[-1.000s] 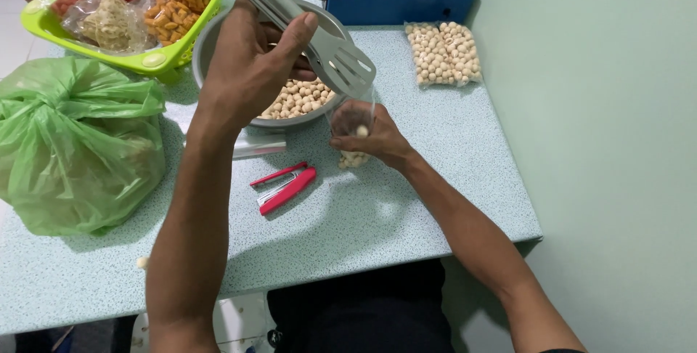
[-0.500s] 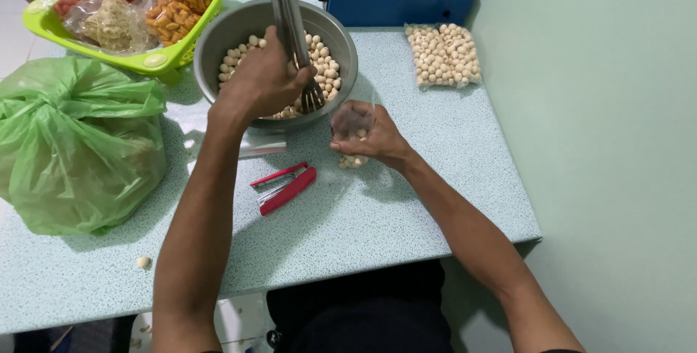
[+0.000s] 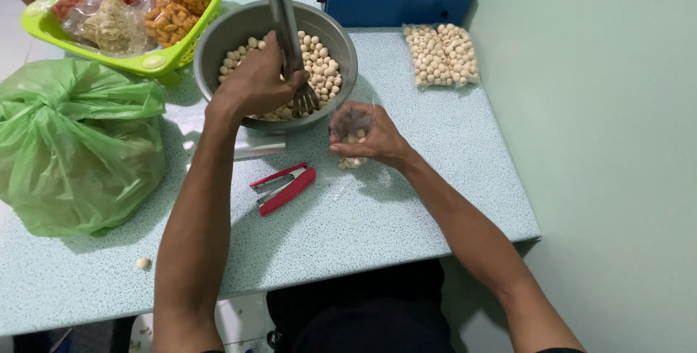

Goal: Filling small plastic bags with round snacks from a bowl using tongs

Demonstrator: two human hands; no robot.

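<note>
Over the metal bowl (image 3: 239,33): left hand (image 3: 254,84) clamped on slotted spatula (image 3: 287,30), now lowered into pale balls (image 3: 319,70); right hand (image 3: 370,139) grips small clear bag (image 3: 352,124), unmoved.

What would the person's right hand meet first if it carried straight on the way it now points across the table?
The right hand, holding a small clear bag, points up and left toward the metal bowl. It would likely meet the bowl's near rim first, close to the slotted spatula in the left hand. Depth is hard to judge.
</note>
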